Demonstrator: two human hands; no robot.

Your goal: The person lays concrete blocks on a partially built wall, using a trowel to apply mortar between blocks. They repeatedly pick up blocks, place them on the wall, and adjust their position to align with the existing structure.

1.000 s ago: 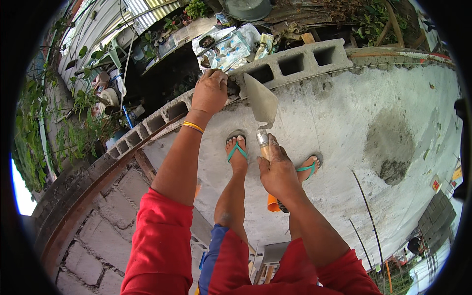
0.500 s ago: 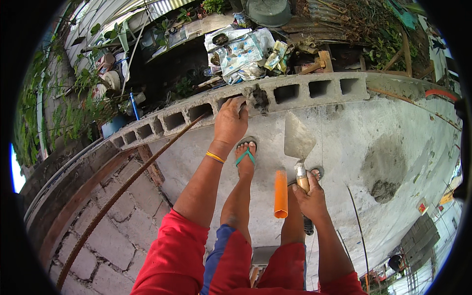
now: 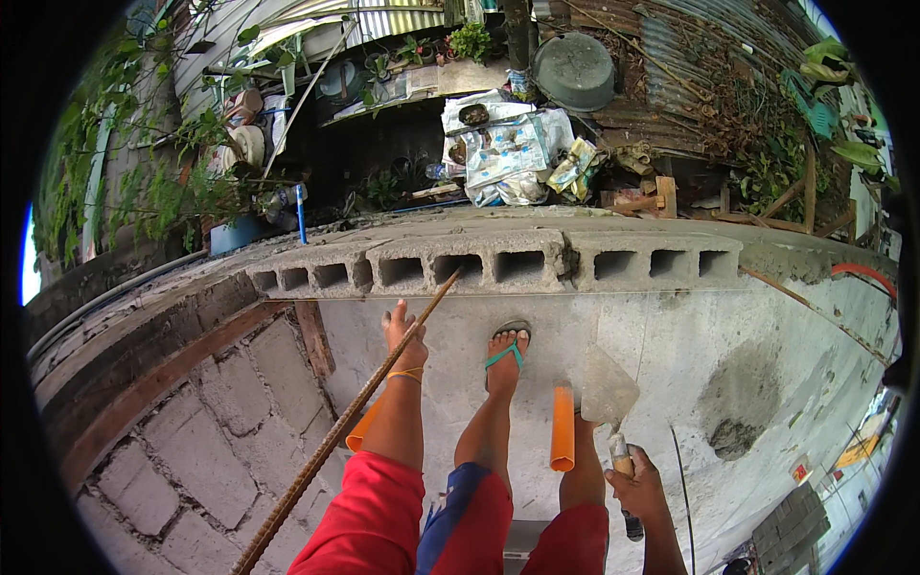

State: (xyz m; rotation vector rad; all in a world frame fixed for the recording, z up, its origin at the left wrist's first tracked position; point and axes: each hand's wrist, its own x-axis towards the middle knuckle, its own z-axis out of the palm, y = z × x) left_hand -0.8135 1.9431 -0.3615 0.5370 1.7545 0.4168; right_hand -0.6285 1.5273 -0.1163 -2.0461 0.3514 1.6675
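Observation:
A row of grey hollow concrete blocks (image 3: 460,269) runs across ahead of me, with dark mortar (image 3: 569,264) in a joint. My left hand (image 3: 402,337) is just on my side of the blocks, its fingers stretched toward them and apart. A rusty steel bar (image 3: 350,419) slants across in front of that hand, hiding part of it; its far end meets a block cavity. Lower right, my right hand (image 3: 640,487) is wrapped round the wooden handle of a trowel (image 3: 611,383). The trowel's blade points forward, over the grey floor, with nothing heaped on it.
Orange pipes stand near my legs, one (image 3: 563,431) between them and another (image 3: 362,431) behind my left forearm. A thin string line (image 3: 671,290) runs along the blocks. A wet mortar patch (image 3: 736,436) lies on the floor at right. Beyond the wall are sacks (image 3: 508,144) and a round tub (image 3: 575,72).
My left hand has come back off the blocks, toward me. The right hand has drawn nearer my body with the trowel. The view has shifted, and the mortar lump on the joint looks flatter.

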